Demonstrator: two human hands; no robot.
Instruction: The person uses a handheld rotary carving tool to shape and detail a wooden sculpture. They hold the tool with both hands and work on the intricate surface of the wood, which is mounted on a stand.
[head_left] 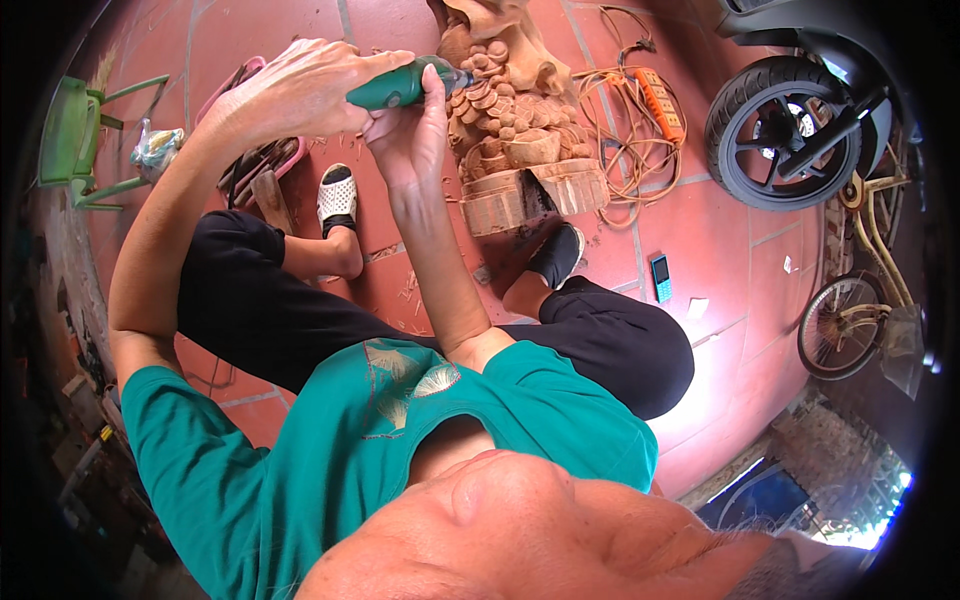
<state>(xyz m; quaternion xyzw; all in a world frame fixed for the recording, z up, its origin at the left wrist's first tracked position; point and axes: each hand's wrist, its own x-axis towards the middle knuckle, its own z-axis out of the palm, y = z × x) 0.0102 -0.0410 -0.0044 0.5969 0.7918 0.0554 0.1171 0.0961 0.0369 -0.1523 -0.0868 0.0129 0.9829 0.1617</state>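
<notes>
Green tool [385,91] between left fingers [385,64] and right fingers [434,90]

We see a deep green tool [385,90] against the warm reddish brown of the carving [540,148], which is patterned with overlapping rounds like coins. Our floor tiles [700,225] are brick red, crossed by pale grey lines. We note an orange power strip [658,104], a duller orange cord [622,196], a blue phone [661,280] with a dark screen, black trousers [635,345], and a teal shirt [320,480] printed with cream fan shapes.
</notes>
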